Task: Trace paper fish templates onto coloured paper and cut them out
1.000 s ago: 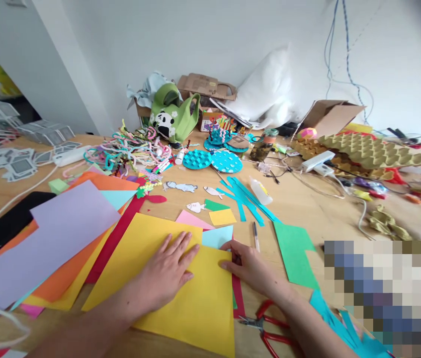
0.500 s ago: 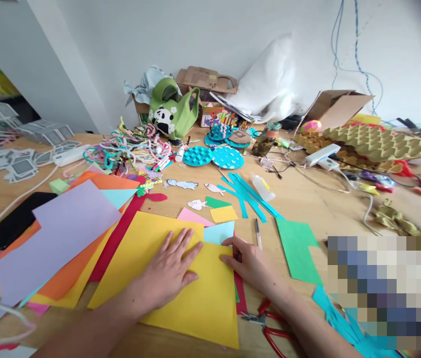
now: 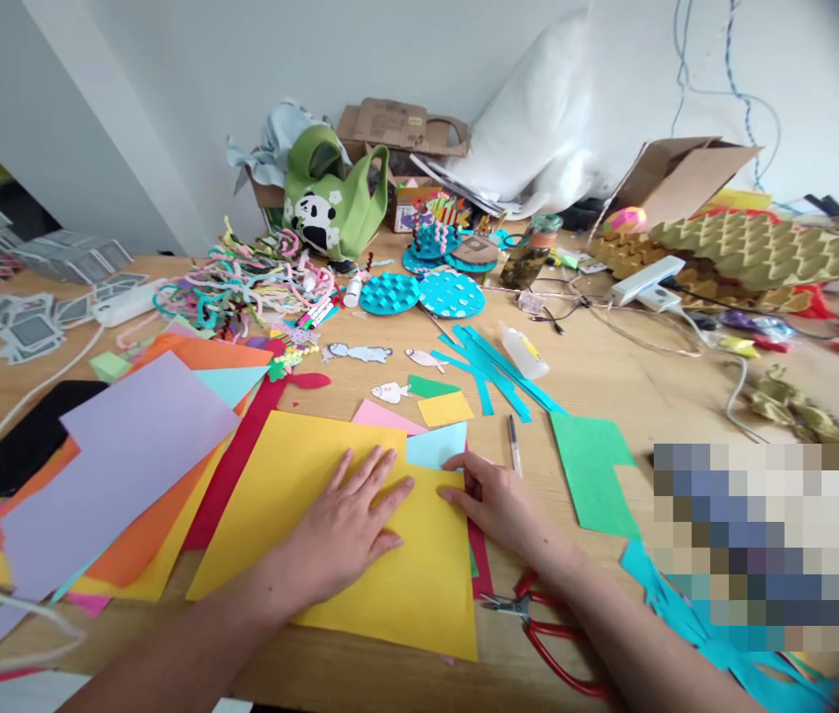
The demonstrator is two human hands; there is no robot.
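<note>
A large yellow sheet of paper [image 3: 389, 604] lies in front of me, its upper right corner cut away in a step. My left hand [image 3: 352, 515] rests flat on it with the fingers spread. At the sheet's upper right edge, my right hand [image 3: 497, 495] has thumb and fingers closed on the paper. Light blue paper [image 3: 438, 446] and dark red paper [image 3: 482, 564] stick out from under the sheet. Close by my right wrist are red-handled pliers [image 3: 515, 606]. A pen [image 3: 514, 446] lies just beyond the right hand.
Left of the sheet are stacked coloured papers [image 3: 122, 446] and a black tablet-like object [image 3: 25, 446]. Paper fish [image 3: 389, 393], blue strips [image 3: 493, 371] and a glue bottle [image 3: 524, 352] lie beyond. Green paper [image 3: 593, 475] is to the right. A pixelated patch hides the lower right.
The view has shifted slightly, so most things sit a little higher in the picture. Both hands keep nearly the same places on the yellow paper.
</note>
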